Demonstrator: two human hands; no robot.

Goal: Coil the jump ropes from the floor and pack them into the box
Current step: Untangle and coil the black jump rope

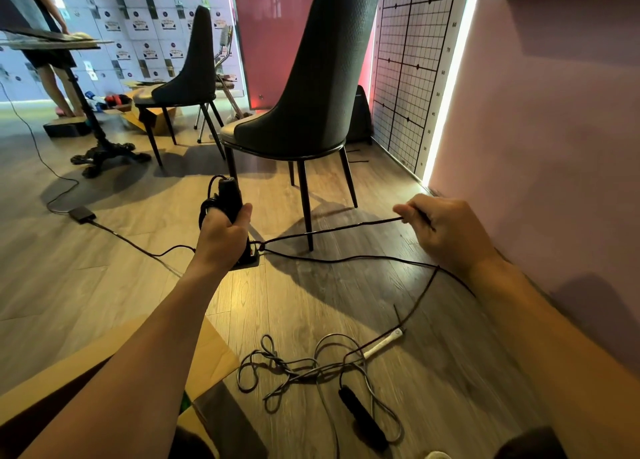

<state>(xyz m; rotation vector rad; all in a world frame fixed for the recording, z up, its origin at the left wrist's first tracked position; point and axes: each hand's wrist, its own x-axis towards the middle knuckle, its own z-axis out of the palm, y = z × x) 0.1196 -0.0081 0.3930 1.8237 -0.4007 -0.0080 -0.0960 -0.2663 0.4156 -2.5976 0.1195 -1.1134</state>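
Note:
My left hand (225,231) grips a black jump rope handle (230,195) upright, with some rope looped beside it. From there the black rope (332,229) stretches right to my right hand (446,231), which pinches it between thumb and fingers. More black rope trails over the floor below. A tangled grey jump rope (294,368) lies on the floor in front of me, with a white handle (382,344) and a black handle (362,417). The open cardboard box (207,351) sits at lower left, under my left forearm.
A dark chair (311,87) stands just beyond my hands, one leg close to the taut rope. A second chair (190,77) and a table pedestal (104,153) stand at left. A power cable and adapter (81,213) cross the floor. A pink wall (536,129) runs along the right. A person stands at far left.

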